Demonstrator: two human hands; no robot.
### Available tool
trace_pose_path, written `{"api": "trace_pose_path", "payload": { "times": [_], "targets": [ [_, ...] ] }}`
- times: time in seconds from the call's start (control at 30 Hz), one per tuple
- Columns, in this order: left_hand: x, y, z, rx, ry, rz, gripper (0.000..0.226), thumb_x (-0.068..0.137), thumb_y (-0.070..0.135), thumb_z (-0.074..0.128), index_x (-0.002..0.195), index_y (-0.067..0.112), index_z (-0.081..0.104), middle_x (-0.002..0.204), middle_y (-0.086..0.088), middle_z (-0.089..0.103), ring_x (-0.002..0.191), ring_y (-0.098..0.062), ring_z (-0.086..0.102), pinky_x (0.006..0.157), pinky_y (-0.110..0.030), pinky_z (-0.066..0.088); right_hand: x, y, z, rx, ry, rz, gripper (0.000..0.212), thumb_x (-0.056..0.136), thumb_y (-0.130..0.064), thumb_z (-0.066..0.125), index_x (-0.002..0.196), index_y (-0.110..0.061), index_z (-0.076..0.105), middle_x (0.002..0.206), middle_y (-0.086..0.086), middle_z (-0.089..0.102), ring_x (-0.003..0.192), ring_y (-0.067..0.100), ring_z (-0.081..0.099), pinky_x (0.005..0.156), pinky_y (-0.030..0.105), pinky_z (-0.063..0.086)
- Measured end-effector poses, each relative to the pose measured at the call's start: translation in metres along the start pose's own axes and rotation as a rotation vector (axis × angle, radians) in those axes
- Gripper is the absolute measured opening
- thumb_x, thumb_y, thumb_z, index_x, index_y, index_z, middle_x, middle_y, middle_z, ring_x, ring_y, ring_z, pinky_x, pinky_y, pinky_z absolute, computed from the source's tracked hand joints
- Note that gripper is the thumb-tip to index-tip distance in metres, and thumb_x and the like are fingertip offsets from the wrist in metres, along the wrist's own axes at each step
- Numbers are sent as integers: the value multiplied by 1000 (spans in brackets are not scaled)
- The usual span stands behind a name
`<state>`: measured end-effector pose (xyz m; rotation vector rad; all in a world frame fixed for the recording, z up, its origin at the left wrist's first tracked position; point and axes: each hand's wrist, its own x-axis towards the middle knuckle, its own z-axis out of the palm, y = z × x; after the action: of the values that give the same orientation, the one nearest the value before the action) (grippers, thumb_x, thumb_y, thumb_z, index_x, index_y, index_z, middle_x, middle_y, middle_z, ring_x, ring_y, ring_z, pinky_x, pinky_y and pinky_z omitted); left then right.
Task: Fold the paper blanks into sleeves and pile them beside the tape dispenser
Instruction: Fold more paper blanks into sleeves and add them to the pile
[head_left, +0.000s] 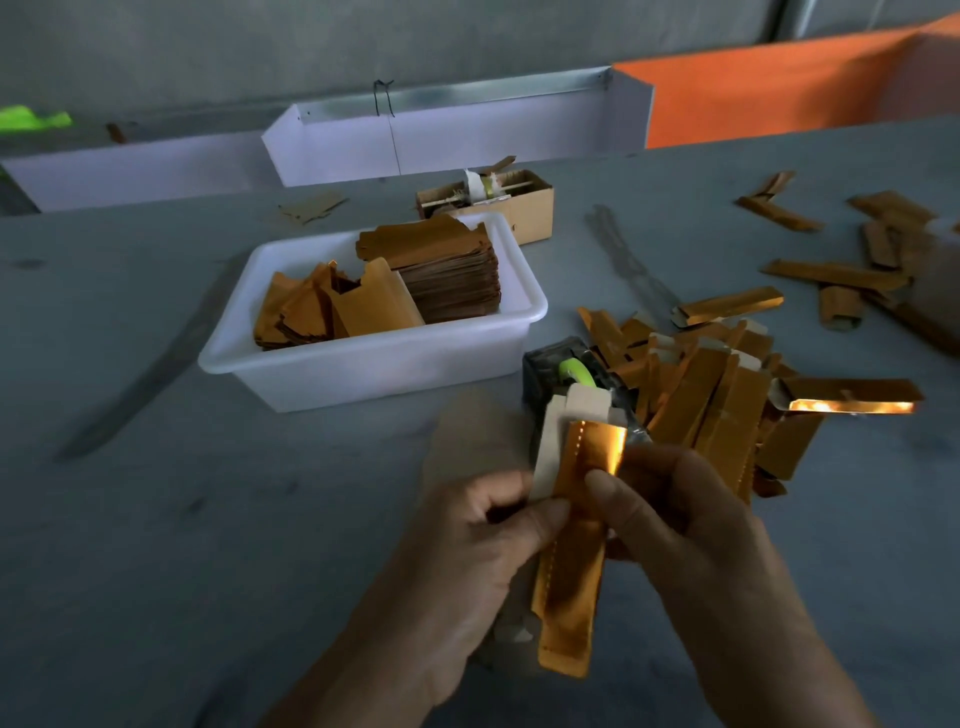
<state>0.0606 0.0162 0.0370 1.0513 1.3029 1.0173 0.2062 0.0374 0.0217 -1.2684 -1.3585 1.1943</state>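
Gold blank (576, 545): lower centre of frame, long and narrow, partly folded, shiny face up, pale underside flaps showing at its upper end.
Left hand (483, 551): lower centre, fingers curled, thumb pinching the blank's left edge.
Right hand (685, 519): just right of the blank, thumb pressed on the gold face, fingers curled behind it; gripping the blank.
Tape dispenser (561, 371): dark, on the bench directly above the hands, green roll inside.
Sleeve pile (717, 395): folded gold sleeves heaped loosely, touching the dispenser's right side.
White tub (363, 358): centre left, holding stacked flat blanks (447, 275).
Cardboard box (524, 208): behind the tub, upper centre.
Loose sleeves (852, 270): scattered at right edge, well apart from the pile.
Bench (156, 519): grey, carrying everything listed.
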Motion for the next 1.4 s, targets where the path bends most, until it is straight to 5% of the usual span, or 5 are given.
{"api": "trace_pose_path", "payload": {
  "times": [0.4, 0.77, 1.0, 1.13, 1.4],
  "targets": [
    [1, -13, 2, 187, 271, 198, 8, 75, 31, 75, 81, 36, 74, 76, 4, 70, 70, -6, 68, 61, -22, 54, 0, 3, 6, 357, -73, 212, 30, 65, -25, 63, 92, -15, 69, 83, 10, 73, 80, 25, 71, 69, 37, 58],
    [-7, -31, 31, 1453, 546, 712, 46, 78, 14, 41, 112, 1, 70, 84, -7, 51, 78, -24, 41, 61, -33, 40, -2, 0, 12, 400, -86, 247, 14, 85, -13, 58, 90, -9, 69, 75, 6, 73, 69, 16, 71, 53, 18, 54],
    [-14, -26, 28, 1302, 346, 589, 22, 67, 33, 62, 84, 28, 75, 73, 6, 53, 69, -10, 44, 45, -22, 24, -2, 7, 9, 392, -39, 288, 35, 63, -34, 65, 86, -7, 65, 71, 11, 70, 68, 20, 70, 54, 22, 54],
    [-7, -13, 10, 713, 300, 388, 20, 80, 15, 72, 88, 32, 67, 83, 14, 62, 78, 1, 58, 62, -6, 43, 0, 7, 9, 460, -45, 271, 17, 71, -27, 62, 73, -11, 65, 74, 21, 65, 70, 28, 67, 59, 30, 57],
    [4, -2, -4, 164, 37, -52, 10, 83, 17, 70, 74, 20, 70, 59, -3, 65, 51, -15, 58, 49, -25, 44, 3, -6, 1, 240, -23, 151, 31, 86, -40, 48, 73, -18, 66, 61, 6, 63, 58, 14, 63, 56, 22, 53]
  ]
}}
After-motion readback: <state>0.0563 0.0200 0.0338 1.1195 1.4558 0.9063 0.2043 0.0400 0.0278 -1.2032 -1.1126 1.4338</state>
